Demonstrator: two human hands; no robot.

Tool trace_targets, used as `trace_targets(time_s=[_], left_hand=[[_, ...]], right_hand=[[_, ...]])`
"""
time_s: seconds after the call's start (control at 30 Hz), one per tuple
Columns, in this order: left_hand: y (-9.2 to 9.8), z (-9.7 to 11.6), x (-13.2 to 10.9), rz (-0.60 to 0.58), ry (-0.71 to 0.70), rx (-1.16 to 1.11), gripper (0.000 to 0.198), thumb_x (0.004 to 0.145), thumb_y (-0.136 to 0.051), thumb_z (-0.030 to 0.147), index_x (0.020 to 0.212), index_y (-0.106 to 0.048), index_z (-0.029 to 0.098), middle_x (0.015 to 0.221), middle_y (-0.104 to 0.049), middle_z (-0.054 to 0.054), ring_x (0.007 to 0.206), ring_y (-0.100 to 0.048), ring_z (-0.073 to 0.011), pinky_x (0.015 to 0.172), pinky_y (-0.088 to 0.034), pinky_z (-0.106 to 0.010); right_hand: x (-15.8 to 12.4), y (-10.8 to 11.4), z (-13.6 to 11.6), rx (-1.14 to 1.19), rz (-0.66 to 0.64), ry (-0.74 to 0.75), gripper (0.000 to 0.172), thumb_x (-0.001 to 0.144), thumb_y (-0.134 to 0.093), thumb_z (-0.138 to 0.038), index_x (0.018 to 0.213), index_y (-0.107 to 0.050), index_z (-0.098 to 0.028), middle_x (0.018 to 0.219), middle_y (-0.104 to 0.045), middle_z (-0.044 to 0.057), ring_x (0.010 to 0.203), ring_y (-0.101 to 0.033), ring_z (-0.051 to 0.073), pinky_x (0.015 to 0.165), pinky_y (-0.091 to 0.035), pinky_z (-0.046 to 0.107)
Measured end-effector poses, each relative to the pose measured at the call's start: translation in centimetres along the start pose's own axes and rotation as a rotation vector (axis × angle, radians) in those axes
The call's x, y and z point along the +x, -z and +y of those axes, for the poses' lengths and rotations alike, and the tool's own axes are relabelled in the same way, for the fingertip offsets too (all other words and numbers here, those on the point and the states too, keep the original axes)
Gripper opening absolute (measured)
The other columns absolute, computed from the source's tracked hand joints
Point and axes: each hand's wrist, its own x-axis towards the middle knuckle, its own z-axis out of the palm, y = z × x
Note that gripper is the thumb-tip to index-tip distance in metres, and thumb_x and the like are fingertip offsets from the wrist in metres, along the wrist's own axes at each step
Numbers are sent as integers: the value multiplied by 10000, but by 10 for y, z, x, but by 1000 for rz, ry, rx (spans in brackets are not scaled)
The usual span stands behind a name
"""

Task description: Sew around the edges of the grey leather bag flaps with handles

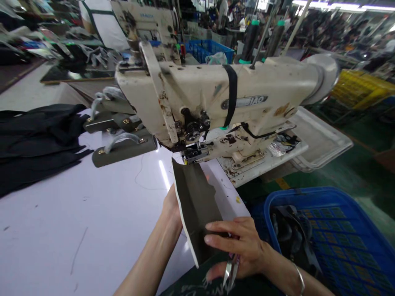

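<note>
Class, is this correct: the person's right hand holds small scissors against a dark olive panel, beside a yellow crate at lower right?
No: the crate is blue, not yellow, as the head view shows. The right hand holds small scissors against a dark olive panel, beside that crate at lower right.

- Our left forearm point(151, 259) and right forearm point(285, 273) are bare.
- Our left hand point(171, 207) is bare too, right up to the wrist.
- We wear a thin silver bangle point(299, 279) on the right wrist.
- Our right hand point(236, 246) has short, plain fingernails point(207, 226).
</note>
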Motion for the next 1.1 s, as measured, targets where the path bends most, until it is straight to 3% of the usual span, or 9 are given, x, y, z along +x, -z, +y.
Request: trace_targets(time_s=[0.1,0.23,0.33,0.47,0.53,0.63,0.77,0.93,1.1], left_hand=[[-9,-6,-5,-27,-24,-10,367,956,-514,400,1025,-759,136,903,-767,-157,844,-754,-349,744,-647,-523],[-6,-9,-30,-7,-148,-27,389,989,-503,439,1047,-761,153,1103,-754,-163,1075,-725,-322,889,-642,-437],[16,-2,-56,64,-214,304,305,872,-704,370,1078,-782,158,1178,-740,-164,1140,-696,-331,956,-622,-401],[30,15,-77,323,-813,908,413,667,-873,512,1005,-805,285,1070,-764,-66,1041,-689,-345,1072,-539,-486],[19,22,-75,241,-1080,1021,557,653,-885,504,1174,-762,347,1224,-721,-30,1181,-624,-338,1185,-420,-470],[-5,30,-57,-92,-959,1090,731,592,-955,366,1282,-728,284,1311,-682,-74,1250,-587,-323,1144,-440,-378],[-22,31,-28,-280,-674,1101,464,611,-957,287,1022,-768,183,970,-746,-79,886,-678,-235,764,-554,-274],[-24,23,-14,-182,-658,1097,358,727,-879,424,801,-650,159,696,-659,-12,608,-544,-126,523,-425,-202],[-20,15,-2,-78,-711,955,396,737,-868,453,785,-604,162,687,-611,9,608,-503,-105,525,-403,-186]], right_hand=[[2,4,5,37,62,-23,377,1044,-487,-374,1364,-651,-260,1148,-784,75,793,-783,152,527,-513,274],[26,28,20,247,119,-161,318,985,-595,-269,1275,-726,-275,1081,-801,69,910,-785,193,715,-596,274],[49,52,33,396,111,-298,227,916,-715,-252,1128,-797,-244,955,-806,71,798,-770,182,681,-585,242],[67,60,49,521,10,-482,148,817,-828,-345,843,-821,-200,699,-736,25,539,-610,115,498,-456,208],[71,52,58,642,-79,-550,192,792,-841,-373,805,-815,-183,687,-712,15,549,-577,105,494,-432,203],[71,37,70,856,-142,-618,167,762,-862,-323,786,-809,-166,683,-681,-4,578,-563,92,535,-453,194],[65,28,82,1017,-98,-751,184,696,-907,-292,756,-806,-151,668,-679,-6,598,-577,93,574,-493,198],[59,25,86,1105,133,-993,370,609,-961,-329,906,-825,-156,784,-758,34,690,-681,148,682,-564,270],[67,19,87,1207,246,-1173,479,544,-990,-365,930,-809,-146,765,-758,45,725,-716,193,742,-581,339]])
